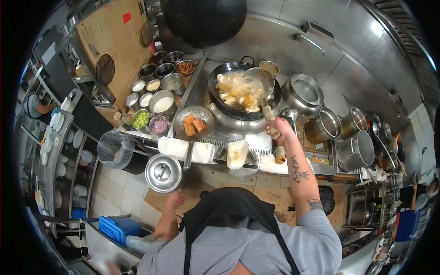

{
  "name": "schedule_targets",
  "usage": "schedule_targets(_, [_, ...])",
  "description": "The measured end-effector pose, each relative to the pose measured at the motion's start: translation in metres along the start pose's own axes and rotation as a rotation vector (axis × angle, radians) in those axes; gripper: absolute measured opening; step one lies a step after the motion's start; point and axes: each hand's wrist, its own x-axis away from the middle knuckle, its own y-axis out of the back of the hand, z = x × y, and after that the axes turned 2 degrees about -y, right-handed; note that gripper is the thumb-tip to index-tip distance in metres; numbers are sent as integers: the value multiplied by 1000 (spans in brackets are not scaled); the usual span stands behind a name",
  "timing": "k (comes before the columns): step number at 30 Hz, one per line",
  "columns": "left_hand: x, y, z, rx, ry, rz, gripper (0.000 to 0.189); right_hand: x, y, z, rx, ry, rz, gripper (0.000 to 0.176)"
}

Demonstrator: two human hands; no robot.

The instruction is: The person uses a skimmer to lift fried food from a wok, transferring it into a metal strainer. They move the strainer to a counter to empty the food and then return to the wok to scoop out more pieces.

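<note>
Strainer, a round mesh with a long handle, lies just above and right of the middle of the head view. Its mesh end is over the right part of the wok, where pale pieces of food sit in bubbling liquid. Its long axis runs from the mesh down the frame and slightly right, ending in the right hand. That hand, much the nearer, is wrapped around the lower handle, fingers closed on it; from there the mesh lies up and to the left. Just below the hand shows the end of another handle; whether the hand touches it, I cannot tell.

The left hand is low in the frame, left of centre, well apart from the strainer, which lies up and to the right of it. Its fingers look loosely spread, with nothing visible in them. The nearest thing to it is a lidded pot, just above and left.

Between the left hand and the wok, a perforated scoop holds browned pieces on the steel tabletop, its handle pointing down the frame.
</note>
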Motion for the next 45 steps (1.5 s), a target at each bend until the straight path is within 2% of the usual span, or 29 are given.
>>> schedule_targets(3, [1, 3, 11, -22, 22, -19, 42, -14, -12, -11, -119, -13, -72, 20])
schedule_targets(6, [-4, 9, 6, 19, 2, 2, 41, -2, -44, -14, 1, 3, 10, 17])
schedule_targets(9, [4, 1, -15, 59, -28, 0, 36, -15, -14, 6, -176, -92, 53, 18])
schedule_targets(13, [11, -20, -57, 135, -76, 80, 29, 7, -28, 4, -14, 81, 1, 27])
schedule_targets(15, [28, -36, -74, 236, -169, 77, 27, 11, -31, -5, 129, 138, -8, 31])
schedule_targets(18, [42, -61, -92, 317, -315, 58, 26, 6, -5, 0, 142, 172, 23, 33])
schedule_targets(20, [53, -76, -102, 311, -429, -4, 27, 10, -6, 0, 186, 201, -23, 44])
schedule_targets(24, [45, -95, -116, 74, -865, -335, 34, 14, -12, -3, 260, 242, -90, 61])
schedule_targets(26, [107, -119, -132, -42, -1064, -454, 37, 11, -5, 0, 300, 266, -98, 64])
schedule_targets(27, [122, -122, -140, -243, -1154, -519, 39, 10, -3, 1, 315, 267, -110, 66])
schedule_targets(29, [167, -139, -150, -265, -1291, -470, 39, 5, 0, -1, 347, 268, -134, 70])
schedule_targets(31, [205, -160, -155, -316, -1455, -457, 34, 0, 3, -4, 396, 254, -182, 61])
schedule_targets(32, [215, -167, -154, -304, -1387, -265, 32, -4, 4, -6, 420, 249, -203, 58])
schedule_targets(34, [232, -178, -150, -274, -1230, 103, 28, -11, 12, -11, 513, 286, -212, 67])
schedule_targets(37, [272, -197, -143, -404, -1265, 386, 22, -10, 11, -12, 670, 344, -331, 73])
schedule_targets(41, [304, -212, -132, -590, -1304, 471, 20, -27, 15, -4, 829, 503, -397, 72])
schedule_targets(43, [304, -211, -128, -616, -1275, 541, 20, -37, 16, -1, 790, 415, -364, 72])
schedule_targets(45, [302, -209, -127, -592, -1276, 510, 21, -52, 16, -3, 733, 340, -290, 67])
